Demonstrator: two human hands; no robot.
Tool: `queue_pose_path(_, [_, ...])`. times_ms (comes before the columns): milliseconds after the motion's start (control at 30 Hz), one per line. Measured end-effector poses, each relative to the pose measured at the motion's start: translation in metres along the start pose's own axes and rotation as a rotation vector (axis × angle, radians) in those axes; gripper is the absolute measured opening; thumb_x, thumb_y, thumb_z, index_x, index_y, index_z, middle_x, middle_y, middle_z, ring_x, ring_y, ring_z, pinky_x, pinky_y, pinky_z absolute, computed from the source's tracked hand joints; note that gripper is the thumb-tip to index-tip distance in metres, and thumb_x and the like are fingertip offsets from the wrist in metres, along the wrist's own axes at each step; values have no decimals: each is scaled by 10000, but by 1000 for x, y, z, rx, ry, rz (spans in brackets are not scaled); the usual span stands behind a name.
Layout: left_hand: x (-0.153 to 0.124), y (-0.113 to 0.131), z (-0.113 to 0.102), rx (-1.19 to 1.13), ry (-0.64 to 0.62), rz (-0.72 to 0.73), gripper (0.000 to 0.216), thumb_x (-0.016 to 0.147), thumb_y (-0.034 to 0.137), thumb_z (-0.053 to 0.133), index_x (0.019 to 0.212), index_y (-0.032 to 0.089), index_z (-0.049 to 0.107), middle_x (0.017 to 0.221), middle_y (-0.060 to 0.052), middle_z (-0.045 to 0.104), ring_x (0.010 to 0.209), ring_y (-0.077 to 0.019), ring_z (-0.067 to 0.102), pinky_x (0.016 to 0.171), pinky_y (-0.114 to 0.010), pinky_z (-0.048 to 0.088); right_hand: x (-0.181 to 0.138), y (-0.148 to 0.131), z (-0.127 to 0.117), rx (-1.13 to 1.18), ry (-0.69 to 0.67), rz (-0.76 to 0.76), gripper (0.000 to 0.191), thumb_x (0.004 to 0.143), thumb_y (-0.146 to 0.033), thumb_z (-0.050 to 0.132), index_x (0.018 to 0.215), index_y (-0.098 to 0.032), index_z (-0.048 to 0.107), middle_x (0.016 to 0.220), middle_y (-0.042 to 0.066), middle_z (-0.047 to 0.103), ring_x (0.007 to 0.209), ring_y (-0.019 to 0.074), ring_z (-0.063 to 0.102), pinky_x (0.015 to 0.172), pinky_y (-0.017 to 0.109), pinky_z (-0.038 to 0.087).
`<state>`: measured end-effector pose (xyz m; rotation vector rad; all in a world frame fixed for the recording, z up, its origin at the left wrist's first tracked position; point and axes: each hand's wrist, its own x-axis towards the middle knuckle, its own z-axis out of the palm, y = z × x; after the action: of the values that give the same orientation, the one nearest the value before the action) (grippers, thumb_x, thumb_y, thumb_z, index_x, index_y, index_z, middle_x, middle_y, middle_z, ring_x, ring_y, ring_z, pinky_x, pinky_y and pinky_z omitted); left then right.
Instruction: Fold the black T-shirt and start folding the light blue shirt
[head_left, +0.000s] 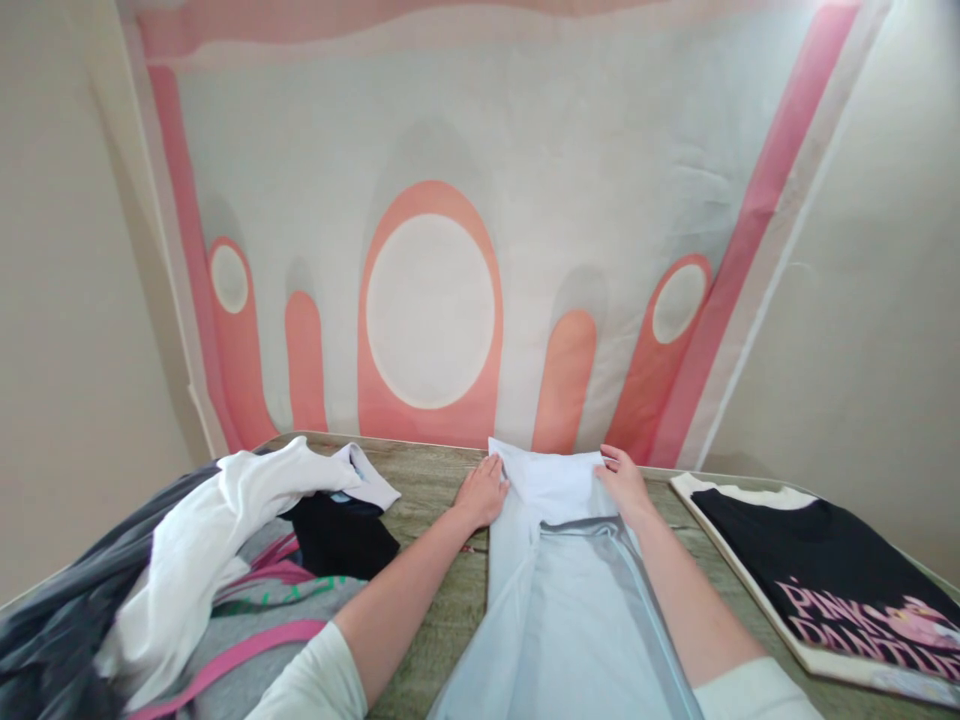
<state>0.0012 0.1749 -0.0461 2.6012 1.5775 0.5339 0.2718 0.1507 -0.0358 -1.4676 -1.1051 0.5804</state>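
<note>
A pale blue garment lies lengthwise on the table in front of me, its white far end close to the table's back edge. My left hand is at the far left corner, its fingers closed on the cloth's edge. At the opposite corner, my right hand grips the white edge between thumb and fingers. Between the hands the white part looks fairly flat, while the blue part below has creases and a lighter blue strip along its right side. The near end runs out of view.
To the left is a loose heap of clothes: a white garment, a black piece, grey cloth with pink bands and dark cloth. A folded black shirt with pink lettering lies right. Behind the wooden table hangs a printed backdrop.
</note>
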Motion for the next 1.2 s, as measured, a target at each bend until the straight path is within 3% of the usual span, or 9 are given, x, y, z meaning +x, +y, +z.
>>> queue_pose_path(100, [0,-1,1,17,-49,-12,530,885,420,273,1331,136,306,1425,-109,229,1301,-247,187,1032,-419,166,4,1,-9,-263,-9,-138,497,669,-153,413,1153,-115,517,921,87,654,778,171,618,666,248,470])
queue_pose_path(200, [1,-3,1,26,-88,-19,537,882,454,260,1326,158,313,1419,-104,246,1297,-256,194,1034,-445,140,3,7,-15,-450,-23,-117,339,635,-155,447,903,-158,654,774,51,661,727,184,605,683,279,453])
queue_pose_path(300, [7,-5,-2,21,-128,-32,545,873,468,271,1328,171,306,1421,-100,242,1295,-271,193,1025,-471,143,-1,11,-16,-516,-26,-87,245,627,-177,485,770,-199,683,744,46,662,727,192,600,688,288,439])
queue_pose_path(533, [39,-14,-4,6,-167,-19,482,875,450,278,1308,245,336,1426,-41,245,1311,-242,153,1031,-451,138,-4,12,-9,-621,-18,-85,323,719,-412,470,860,-207,675,853,74,671,800,216,603,707,302,436])
queue_pose_path(733, [51,-19,0,6,-169,-84,505,864,462,286,1320,247,326,1426,-48,243,1305,-274,171,1024,-495,109,-3,21,-9,-576,-23,-222,344,717,-338,472,974,-174,630,890,58,661,780,189,593,759,296,432])
queue_pose_path(867, [39,-7,-4,22,-123,-110,481,866,373,317,1319,211,337,1431,-72,222,1311,-290,127,1017,-523,90,-1,24,-10,-577,17,-241,339,759,-310,419,1005,-163,600,936,68,647,822,191,585,792,302,420])
queue_pose_path(967, [17,9,-9,30,-104,-42,439,863,288,340,1297,227,372,1432,-37,228,1318,-242,119,1042,-470,71,0,24,-10,-572,41,-251,338,767,-275,411,1031,-155,584,996,78,634,870,189,578,828,301,407])
queue_pose_path(1100, [-15,23,-13,-1,-160,107,462,885,387,289,1310,218,352,1422,-51,252,1298,-231,195,1038,-452,130,0,21,-10,-530,48,-237,353,778,-250,396,1065,-142,573,1014,89,630,877,176,582,840,291,405])
queue_pose_path(1200, [-29,26,-14,-20,-162,129,529,879,469,265,1342,213,299,1429,-58,232,1300,-233,196,1041,-437,127,-1,18,-12,-514,19,-227,375,789,-265,386,1093,-132,562,1022,89,630,873,161,587,818,271,421])
